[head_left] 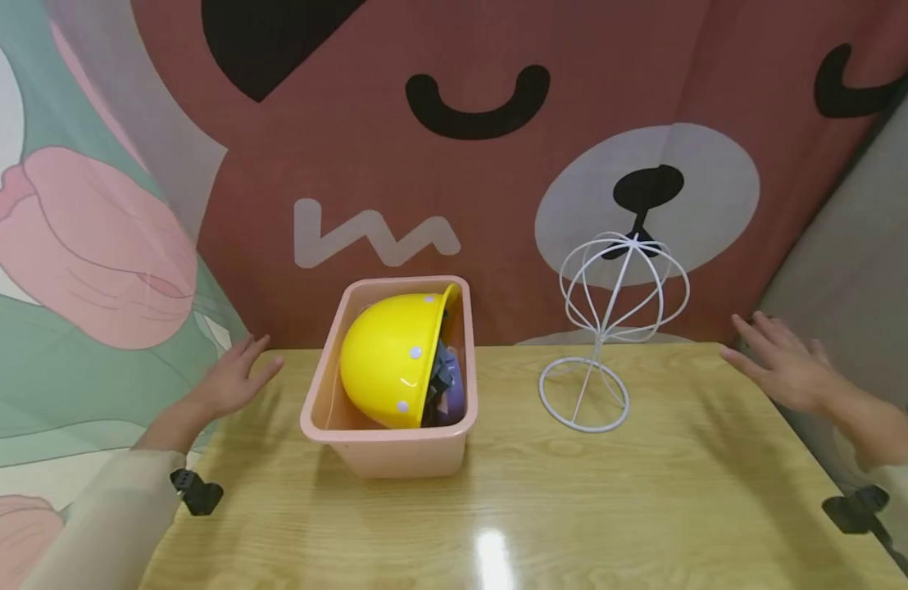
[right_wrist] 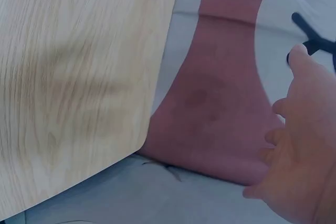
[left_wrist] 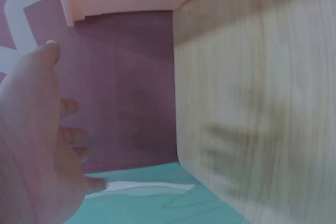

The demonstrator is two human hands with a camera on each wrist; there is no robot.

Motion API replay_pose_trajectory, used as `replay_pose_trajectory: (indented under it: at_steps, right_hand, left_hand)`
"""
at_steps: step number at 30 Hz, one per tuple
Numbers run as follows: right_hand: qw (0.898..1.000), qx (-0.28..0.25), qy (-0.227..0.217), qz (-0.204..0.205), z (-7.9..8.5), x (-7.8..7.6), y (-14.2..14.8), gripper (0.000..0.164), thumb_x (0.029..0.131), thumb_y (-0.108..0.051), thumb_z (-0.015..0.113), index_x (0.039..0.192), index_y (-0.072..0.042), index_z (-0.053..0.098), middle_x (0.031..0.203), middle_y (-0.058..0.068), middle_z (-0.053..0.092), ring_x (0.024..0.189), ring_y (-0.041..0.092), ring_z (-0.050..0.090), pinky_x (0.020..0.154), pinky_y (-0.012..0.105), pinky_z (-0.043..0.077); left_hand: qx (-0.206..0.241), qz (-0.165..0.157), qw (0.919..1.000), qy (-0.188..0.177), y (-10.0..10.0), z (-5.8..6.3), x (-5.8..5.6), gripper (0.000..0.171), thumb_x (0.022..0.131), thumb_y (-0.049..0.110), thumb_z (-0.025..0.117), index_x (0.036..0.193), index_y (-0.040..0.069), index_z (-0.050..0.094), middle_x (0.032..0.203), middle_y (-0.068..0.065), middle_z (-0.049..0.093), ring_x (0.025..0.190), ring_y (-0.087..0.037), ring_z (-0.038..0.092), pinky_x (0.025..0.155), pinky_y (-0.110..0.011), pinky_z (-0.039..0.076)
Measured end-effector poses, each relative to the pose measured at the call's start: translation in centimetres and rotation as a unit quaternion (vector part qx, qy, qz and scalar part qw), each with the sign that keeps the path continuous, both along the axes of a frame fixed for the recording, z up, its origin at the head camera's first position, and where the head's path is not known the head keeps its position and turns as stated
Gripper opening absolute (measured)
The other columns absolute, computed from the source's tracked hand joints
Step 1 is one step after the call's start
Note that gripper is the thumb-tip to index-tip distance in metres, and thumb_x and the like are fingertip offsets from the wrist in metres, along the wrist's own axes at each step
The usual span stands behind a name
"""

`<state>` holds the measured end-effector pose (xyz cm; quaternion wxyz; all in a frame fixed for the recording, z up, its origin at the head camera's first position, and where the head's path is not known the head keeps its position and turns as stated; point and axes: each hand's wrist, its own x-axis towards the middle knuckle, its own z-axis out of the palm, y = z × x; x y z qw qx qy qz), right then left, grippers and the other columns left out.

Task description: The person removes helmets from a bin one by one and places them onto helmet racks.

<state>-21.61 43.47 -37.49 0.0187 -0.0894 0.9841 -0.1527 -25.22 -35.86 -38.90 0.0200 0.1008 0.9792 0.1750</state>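
Observation:
My left hand point(head_left: 236, 378) hovers over the table's left side with its fingers spread, holding nothing. Out at the right edge, my right hand point(head_left: 786, 365) is likewise raised with loose, spread fingers. Between them, nearer the left hand, stands a pink plastic bin point(head_left: 398, 455). A yellow hard hat point(head_left: 388, 360) lies on its side in the bin, its brim toward the right. Dark straps point(head_left: 439, 377) and a purple piece point(head_left: 452, 392) show inside the hat's opening, partly hidden. Nearer the right hand, a white wire hat stand point(head_left: 600, 336) rises upright on its ring base.
The wooden table point(head_left: 572, 508) ends at the back against a curtain point(head_left: 498, 188) with a brown cartoon face. Patterned green and pink cloth point(head_left: 93, 246) hangs on the left, and a grey surface point(head_left: 860, 246) borders the right. Both wrists carry small black cameras point(head_left: 196, 492).

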Motion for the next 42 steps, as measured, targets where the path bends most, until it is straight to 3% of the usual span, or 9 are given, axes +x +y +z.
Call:
replay_pose_trajectory:
  at_steps: [6,12,17,22,24,29,35,38,42]
  right_hand:
    - [0.997,-0.063,0.014,0.04,0.4,0.8,-1.4,0.072,0.111,-0.034,0.042,0.159,0.009,0.011,0.157,0.044,0.009,0.145,0.062,0.002,0.108,0.079,0.007]
    - [0.993,-0.106,0.005,0.043,1.3,2.6,-3.6,0.063,0.111,-0.031,0.043,0.152,0.016,0.028,0.15,0.043,0.03,0.136,0.065,0.026,0.101,0.075,0.026]
    - [0.992,-0.114,-0.003,0.051,2.0,3.6,-5.9,0.058,0.112,-0.03,0.041,0.15,0.013,0.034,0.148,0.038,0.039,0.131,0.06,0.041,0.095,0.069,0.04]
    - [0.988,-0.14,-0.014,0.063,2.7,4.1,-8.6,0.055,0.112,-0.029,0.039,0.151,0.009,0.038,0.148,0.034,0.043,0.132,0.054,0.043,0.097,0.068,0.042]
    - [0.984,-0.159,-0.011,0.077,3.0,4.1,-9.8,0.051,0.113,-0.027,0.038,0.149,0.009,0.041,0.145,0.032,0.047,0.132,0.051,0.046,0.1,0.055,0.047]
    - [0.97,-0.211,-0.005,0.12,3.4,4.0,-12.7,0.044,0.113,-0.019,0.038,0.146,0.01,0.045,0.137,0.029,0.057,0.125,0.046,0.055,0.09,0.019,0.05]
    - [0.948,-0.275,-0.039,0.152,3.4,3.7,-16.2,0.044,0.112,-0.019,0.039,0.147,0.007,0.046,0.135,0.024,0.06,0.123,0.04,0.058,0.092,0.031,0.056]
    - [0.928,-0.326,-0.06,0.172,3.4,3.3,-18.0,0.044,0.112,-0.019,0.038,0.146,0.007,0.046,0.132,0.022,0.062,0.12,0.031,0.062,0.093,0.039,0.057]
    - [0.897,-0.39,-0.091,0.186,3.4,2.5,-20.2,0.046,0.113,-0.023,0.037,0.145,0.008,0.046,0.131,0.025,0.061,0.115,0.017,0.065,0.092,0.039,0.058]
  left_hand:
    - [0.114,-0.024,0.9926,-0.033,1.3,0.9,0.6,0.072,0.111,0.043,0.036,0.156,-0.012,0.022,0.157,-0.041,0.019,0.141,-0.061,0.021,0.108,-0.075,0.024]
    - [0.19,-0.036,0.9795,-0.056,2.8,1.3,1.5,0.067,0.112,0.039,0.036,0.156,-0.01,0.022,0.153,-0.037,0.032,0.133,-0.055,0.041,0.1,-0.064,0.046]
    - [0.281,-0.028,0.9528,-0.112,3.6,1.1,1.4,0.07,0.111,0.037,0.042,0.155,-0.012,0.019,0.147,-0.039,0.037,0.124,-0.05,0.053,0.084,-0.045,0.061]
    - [0.331,-0.013,0.9279,-0.172,4.0,1.2,1.5,0.075,0.109,0.041,0.046,0.156,-0.01,0.017,0.15,-0.038,0.033,0.127,-0.05,0.052,0.086,-0.046,0.06]
    - [0.339,-0.013,0.9225,-0.184,4.2,1.3,1.6,0.074,0.109,0.041,0.045,0.156,-0.01,0.018,0.149,-0.037,0.034,0.128,-0.05,0.052,0.088,-0.046,0.06]
    - [0.354,-0.018,0.9107,-0.213,5.2,1.7,1.3,0.064,0.11,0.033,0.046,0.155,-0.008,0.027,0.147,-0.033,0.042,0.125,-0.041,0.057,0.09,-0.044,0.059]
    - [0.383,-0.008,0.8909,-0.244,6.1,2.0,1.0,0.062,0.108,0.03,0.052,0.155,-0.006,0.033,0.155,-0.027,0.037,0.119,-0.028,0.062,0.091,-0.039,0.059]
    - [0.393,0.001,0.884,-0.253,6.3,2.0,0.9,0.066,0.107,0.03,0.055,0.157,-0.004,0.03,0.152,-0.024,0.042,0.114,-0.023,0.064,0.09,-0.037,0.059]
    - [0.407,0.009,0.8754,-0.261,6.4,1.9,0.8,0.069,0.105,0.029,0.058,0.159,-0.002,0.027,0.14,-0.014,0.056,0.108,-0.017,0.067,0.09,-0.036,0.059]
